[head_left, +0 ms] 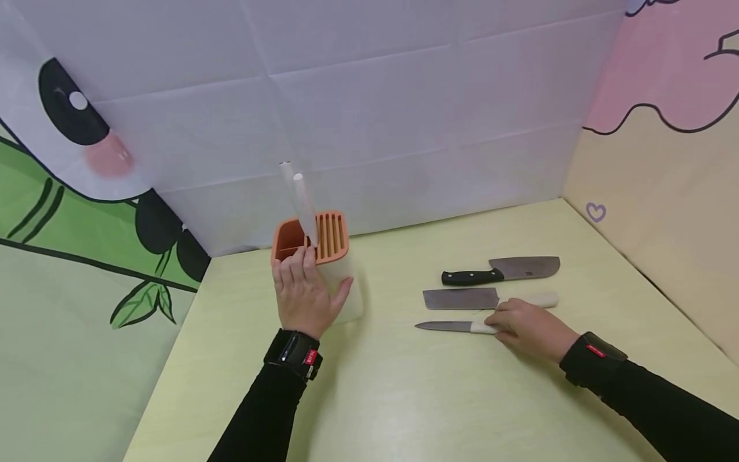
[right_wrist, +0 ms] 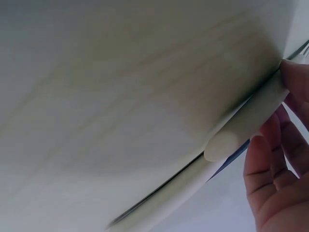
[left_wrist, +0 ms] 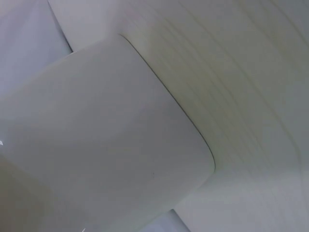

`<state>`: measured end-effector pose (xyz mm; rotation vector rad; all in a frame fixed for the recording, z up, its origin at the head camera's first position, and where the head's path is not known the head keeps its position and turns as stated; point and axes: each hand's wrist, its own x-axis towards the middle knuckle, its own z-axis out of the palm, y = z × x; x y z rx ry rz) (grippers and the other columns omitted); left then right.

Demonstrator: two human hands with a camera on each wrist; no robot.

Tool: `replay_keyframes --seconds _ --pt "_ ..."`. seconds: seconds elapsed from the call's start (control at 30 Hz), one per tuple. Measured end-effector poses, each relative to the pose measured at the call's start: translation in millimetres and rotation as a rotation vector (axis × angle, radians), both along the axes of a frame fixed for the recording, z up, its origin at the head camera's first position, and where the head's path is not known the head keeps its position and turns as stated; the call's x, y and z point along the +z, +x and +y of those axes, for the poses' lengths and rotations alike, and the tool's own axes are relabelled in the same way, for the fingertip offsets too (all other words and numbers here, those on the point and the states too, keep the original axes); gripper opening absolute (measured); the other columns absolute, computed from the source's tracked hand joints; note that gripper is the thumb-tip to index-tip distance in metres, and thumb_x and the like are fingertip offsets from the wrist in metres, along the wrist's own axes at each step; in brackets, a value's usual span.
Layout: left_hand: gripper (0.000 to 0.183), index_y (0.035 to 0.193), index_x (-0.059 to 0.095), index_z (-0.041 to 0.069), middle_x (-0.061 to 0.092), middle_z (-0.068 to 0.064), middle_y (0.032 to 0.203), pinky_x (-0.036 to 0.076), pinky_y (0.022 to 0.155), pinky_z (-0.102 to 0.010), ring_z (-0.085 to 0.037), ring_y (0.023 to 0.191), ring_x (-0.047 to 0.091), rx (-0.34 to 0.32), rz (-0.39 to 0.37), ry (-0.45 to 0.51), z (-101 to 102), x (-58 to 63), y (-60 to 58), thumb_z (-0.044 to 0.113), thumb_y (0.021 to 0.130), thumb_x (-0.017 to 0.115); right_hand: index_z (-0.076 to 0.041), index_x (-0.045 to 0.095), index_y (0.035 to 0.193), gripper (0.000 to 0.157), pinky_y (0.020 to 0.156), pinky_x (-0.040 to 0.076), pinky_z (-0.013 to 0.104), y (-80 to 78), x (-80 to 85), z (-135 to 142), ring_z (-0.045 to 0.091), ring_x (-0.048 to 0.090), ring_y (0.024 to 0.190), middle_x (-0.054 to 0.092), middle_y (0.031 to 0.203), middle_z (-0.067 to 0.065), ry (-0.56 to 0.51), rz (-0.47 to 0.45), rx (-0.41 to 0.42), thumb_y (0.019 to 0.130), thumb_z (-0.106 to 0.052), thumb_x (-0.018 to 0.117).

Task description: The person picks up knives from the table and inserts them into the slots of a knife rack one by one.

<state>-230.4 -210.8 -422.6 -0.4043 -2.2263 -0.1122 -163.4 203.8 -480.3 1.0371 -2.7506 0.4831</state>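
My left hand (head_left: 305, 294) rests against the front of a cream knife block (head_left: 348, 298) with an orange slotted top, fingertips at its rim and thumb spread toward its right side. Two slim white handles (head_left: 306, 208) rise from the block. In the left wrist view the pale block wall (left_wrist: 111, 130) fills much of the frame. My right hand (head_left: 528, 328) pinches the white handle of a small paring knife (head_left: 444, 326), its blade pointing left. The handle's rounded end (right_wrist: 223, 146) shows in the right wrist view, close over the table.
Just behind the paring knife lies a cleaver (head_left: 460, 298) with a white handle, blade to the left. Farther back is a black-handled kitchen knife (head_left: 470, 277), blade to the right. The light wooden table (head_left: 398, 398) meets a printed cloth backdrop (head_left: 369, 109) behind.
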Motion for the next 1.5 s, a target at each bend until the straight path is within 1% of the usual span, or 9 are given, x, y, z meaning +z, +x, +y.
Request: replay_keyframes --seconds 0.27,0.5,0.63,0.77,0.83,1.0,1.27,1.5 --pt "0.087 0.136 0.032 -0.003 0.039 -0.024 0.126 0.027 0.102 -0.053 -0.038 0.116 0.039 0.007 -0.001 0.0 1 -2.4 -0.9 0.063 0.083 0.054 -0.01 0.075 0.102 0.026 0.077 0.052 0.034 -2.2 -0.9 -15 0.015 0.059 0.089 0.065 0.095 -0.004 -0.007 -0.017 0.012 0.077 -0.009 0.082" --pt "0.088 0.137 0.032 -0.003 0.038 -0.025 0.127 0.027 0.102 -0.053 -0.039 0.116 0.038 -0.012 -0.009 -0.002 -1 -1.9 -0.8 0.062 0.083 0.057 -0.01 0.075 0.102 0.026 0.076 0.053 0.032 -4.0 -4.3 -24 0.014 0.059 0.088 0.066 0.095 -0.003 -0.015 -0.029 0.019 0.077 -0.011 0.082" --pt "0.088 0.137 0.032 -0.003 0.039 -0.024 0.128 0.026 0.103 -0.053 -0.039 0.117 0.039 -0.013 -0.012 -0.006 1 -1.8 -3.3 0.061 0.083 0.058 -0.009 0.074 0.104 0.027 0.077 0.053 0.033 -9.1 -5.8 -23 0.016 0.06 0.09 0.066 0.097 -0.002 0.0 -0.052 0.003 0.078 -0.013 0.081" --pt "0.089 0.137 0.032 -0.004 0.039 -0.025 0.127 0.027 0.103 -0.054 -0.04 0.116 0.04 -0.002 -0.008 -0.01 3 -2.8 -4.6 0.061 0.083 0.058 -0.006 0.073 0.104 0.03 0.078 0.053 0.035 -12.7 -3.6 -19 0.019 0.061 0.091 0.067 0.099 0.002 0.019 -0.074 -0.03 0.077 -0.014 0.082" --pt "0.089 0.137 0.032 -0.004 0.039 -0.025 0.127 0.027 0.102 -0.054 -0.04 0.115 0.039 0.006 -0.009 -0.008 4 -3.1 -5.3 0.061 0.082 0.058 -0.005 0.074 0.104 0.03 0.078 0.054 0.036 -15.1 -2.3 -17 0.02 0.062 0.09 0.066 0.098 0.003 0.021 -0.078 -0.032 0.077 -0.014 0.083" --pt "0.088 0.137 0.031 -0.003 0.038 -0.025 0.129 0.026 0.103 -0.054 -0.04 0.117 0.038 0.015 -0.017 0.002 8 -2.8 -7.8 0.061 0.082 0.059 -0.005 0.075 0.102 0.026 0.075 0.053 0.034 -22.4 -1.8 -16 0.017 0.061 0.085 0.064 0.093 0.0 0.024 -0.076 0.003 0.078 -0.013 0.082" --pt "0.089 0.138 0.03 -0.003 0.037 -0.024 0.13 0.024 0.106 -0.053 -0.038 0.119 0.037 0.018 -0.037 0.004 8 0.1 -7.0 0.06 0.082 0.061 -0.007 0.074 0.099 0.022 0.073 0.053 0.033 -25.8 -0.6 -27 0.014 0.059 0.082 0.063 0.091 -0.003 0.01 -0.082 0.027 0.079 -0.013 0.081" --pt "0.093 0.14 0.029 -0.003 0.037 -0.024 0.131 0.022 0.108 -0.054 -0.038 0.121 0.037 0.019 -0.056 0.002 8 2.2 -4.2 0.057 0.08 0.066 -0.008 0.073 0.102 0.02 0.072 0.052 0.031 -26.3 7.5 -30 0.013 0.06 0.082 0.061 0.094 -0.003 -0.017 -0.135 0.035 0.083 -0.014 0.078"
